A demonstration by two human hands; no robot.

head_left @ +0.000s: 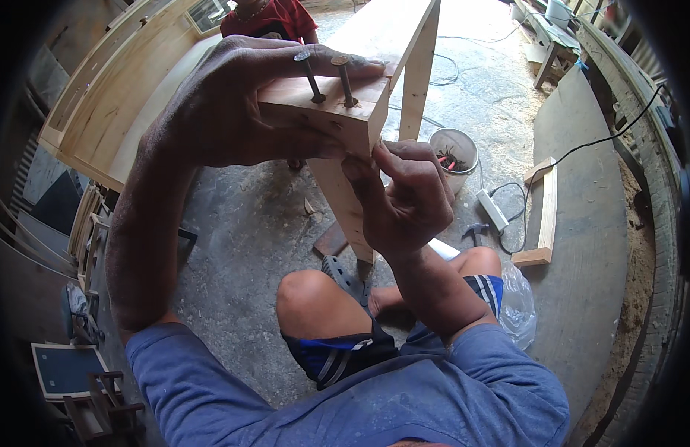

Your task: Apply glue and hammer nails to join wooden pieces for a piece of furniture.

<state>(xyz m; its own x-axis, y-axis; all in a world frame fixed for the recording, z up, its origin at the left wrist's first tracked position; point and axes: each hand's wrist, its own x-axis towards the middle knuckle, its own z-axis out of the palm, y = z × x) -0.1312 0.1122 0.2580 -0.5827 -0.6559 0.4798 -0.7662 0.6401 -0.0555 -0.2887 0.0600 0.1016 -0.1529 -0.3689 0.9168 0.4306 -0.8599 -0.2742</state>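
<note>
Well above floor (241, 238), left hand (211, 104) around block (330, 113) edges

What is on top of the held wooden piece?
Two nails stick up from the wooden piece; the left hand covers part of its top. The nails' lower ends are hidden inside.

The left hand (211, 104) hides one end of the wooden block (356, 123); both nails (310, 78) end unseen inside it. A knee (482, 262) partly blocks the hammer (476, 229). I can't read the jumble (448, 161) in the bucket (470, 160); the person in red (278, 18) is cut off above.
</note>
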